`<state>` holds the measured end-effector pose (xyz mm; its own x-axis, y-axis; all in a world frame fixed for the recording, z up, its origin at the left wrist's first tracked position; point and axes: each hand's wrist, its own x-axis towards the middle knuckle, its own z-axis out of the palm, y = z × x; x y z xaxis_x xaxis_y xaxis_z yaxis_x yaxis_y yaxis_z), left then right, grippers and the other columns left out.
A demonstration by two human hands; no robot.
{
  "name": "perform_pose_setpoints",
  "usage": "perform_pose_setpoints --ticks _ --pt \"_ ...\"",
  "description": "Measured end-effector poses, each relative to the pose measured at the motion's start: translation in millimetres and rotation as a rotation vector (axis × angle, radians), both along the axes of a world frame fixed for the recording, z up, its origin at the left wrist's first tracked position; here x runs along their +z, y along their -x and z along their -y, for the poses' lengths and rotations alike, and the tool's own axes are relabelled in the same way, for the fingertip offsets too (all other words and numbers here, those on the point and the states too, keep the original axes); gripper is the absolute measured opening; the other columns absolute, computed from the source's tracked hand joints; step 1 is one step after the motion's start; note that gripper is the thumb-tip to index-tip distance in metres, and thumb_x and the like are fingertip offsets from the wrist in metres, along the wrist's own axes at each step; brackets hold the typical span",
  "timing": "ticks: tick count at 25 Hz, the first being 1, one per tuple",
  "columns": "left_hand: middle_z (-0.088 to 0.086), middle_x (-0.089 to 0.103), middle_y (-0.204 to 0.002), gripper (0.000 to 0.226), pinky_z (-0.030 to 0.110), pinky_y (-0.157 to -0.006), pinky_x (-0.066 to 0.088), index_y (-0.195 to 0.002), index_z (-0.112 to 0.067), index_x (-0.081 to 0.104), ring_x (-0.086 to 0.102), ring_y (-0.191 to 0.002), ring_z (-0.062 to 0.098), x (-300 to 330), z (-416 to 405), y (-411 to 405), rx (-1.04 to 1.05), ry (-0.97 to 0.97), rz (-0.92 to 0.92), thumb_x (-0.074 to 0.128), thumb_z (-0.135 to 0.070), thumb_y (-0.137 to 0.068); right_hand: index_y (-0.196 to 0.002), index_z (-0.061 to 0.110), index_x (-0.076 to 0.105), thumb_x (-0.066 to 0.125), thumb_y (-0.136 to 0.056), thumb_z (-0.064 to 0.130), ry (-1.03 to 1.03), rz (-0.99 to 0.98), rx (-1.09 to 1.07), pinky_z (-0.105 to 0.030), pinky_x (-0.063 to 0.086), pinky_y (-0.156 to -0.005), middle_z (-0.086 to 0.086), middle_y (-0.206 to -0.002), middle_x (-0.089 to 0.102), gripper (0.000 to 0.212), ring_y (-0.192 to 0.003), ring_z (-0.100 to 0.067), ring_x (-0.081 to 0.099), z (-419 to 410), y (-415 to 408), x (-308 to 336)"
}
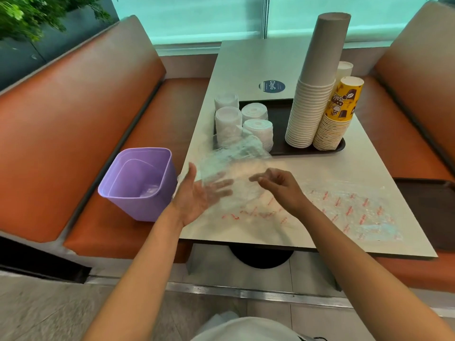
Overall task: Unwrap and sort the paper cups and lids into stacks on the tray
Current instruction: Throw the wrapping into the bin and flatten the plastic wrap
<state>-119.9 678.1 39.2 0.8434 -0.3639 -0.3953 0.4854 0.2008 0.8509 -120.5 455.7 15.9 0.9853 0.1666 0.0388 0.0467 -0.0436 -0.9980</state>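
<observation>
A dark tray (283, 119) on the white table (258, 60) carries a tall stack of white paper cups (312, 99), a shorter stack topped by a yellow printed cup (338, 114), and several stacks of white lids (256, 119) at its left. A clear plastic wrapper (231, 161) hangs blurred above the table's near part. My left hand (199, 195) is spread, palm up, under the wrapper's left side. Just right of it, my right hand (275, 183) has curled fingers at the wrapper's edge; whether it pinches the film is unclear.
A purple bin (138, 183) stands on the orange bench seat left of the table, with some plastic inside. Another clear wrapper with red print (344, 212) lies flat on the table's near right. A second dark tray (428, 212) sits on the right bench.
</observation>
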Motion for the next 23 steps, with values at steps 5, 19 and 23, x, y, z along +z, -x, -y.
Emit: perform_pose_setpoints --ticks 5,19,23 --pt "0.000 0.064 -0.109 0.037 0.028 -0.078 0.050 -0.132 -0.016 0.052 0.067 -0.085 0.017 -18.6 7.0 10.9 0.123 -0.200 0.007 0.047 -0.010 -0.096 -0.077 0.009 0.052 0.045 -0.099 0.007 0.012 -0.082 0.029 -0.024 0.050 -0.048 -0.001 -0.070 0.071 0.023 -0.043 -0.018 0.059 -6.9 4.8 -4.1" --pt "0.008 0.052 -0.129 0.047 0.035 -0.087 0.048 -0.132 -0.015 0.046 0.056 -0.108 0.025 -44.1 -8.6 4.3 0.218 -0.934 0.058 0.058 -0.032 -0.090 -0.126 0.011 0.046 0.057 -0.090 0.047 0.568 -0.417 -0.281 -0.031 0.051 -0.069 -0.011 -0.119 0.059 0.052 -0.088 -0.025 0.063 -35.4 13.7 -8.6" --pt "0.010 0.047 -0.137 0.062 0.033 -0.092 0.044 -0.137 -0.011 0.039 0.050 -0.120 0.027 -41.7 -4.3 -12.8 0.256 -0.907 -0.013 0.061 -0.041 -0.087 -0.135 0.019 0.045 0.060 -0.090 0.033 0.819 -0.168 -0.165 -0.030 0.039 -0.090 -0.011 -0.131 0.050 0.049 -0.116 -0.026 0.050 -35.0 -7.5 -8.7"
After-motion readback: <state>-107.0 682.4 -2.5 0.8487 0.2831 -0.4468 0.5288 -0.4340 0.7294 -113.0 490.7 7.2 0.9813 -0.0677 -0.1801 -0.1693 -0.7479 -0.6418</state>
